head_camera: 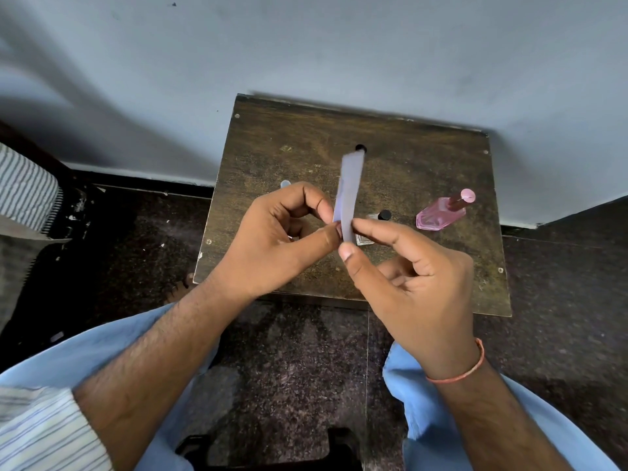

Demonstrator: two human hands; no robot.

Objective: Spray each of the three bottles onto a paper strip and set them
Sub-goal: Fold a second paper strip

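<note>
A white paper strip point(350, 192) stands upright over the small brown wooden table point(272, 147). My left hand point(282, 239) pinches its lower end from the left, and my right hand point(414, 283) pinches the same end from the right. A pink bottle point(440, 215) with a pink cap stands at the table's right side. A clear bottle with a black cap point(384, 215) is partly hidden behind my right fingers. Another black cap point(361, 148) shows behind the strip's top. A pale cap point(285, 184) peeks out above my left hand.
The table stands against a pale wall point(306, 45) on a dark speckled floor point(289, 351). My knees in light blue trousers point(102, 351) flank the gap in front of the table. A striped cloth point(23, 188) lies at the far left. A black object point(272, 450) sits below between my legs.
</note>
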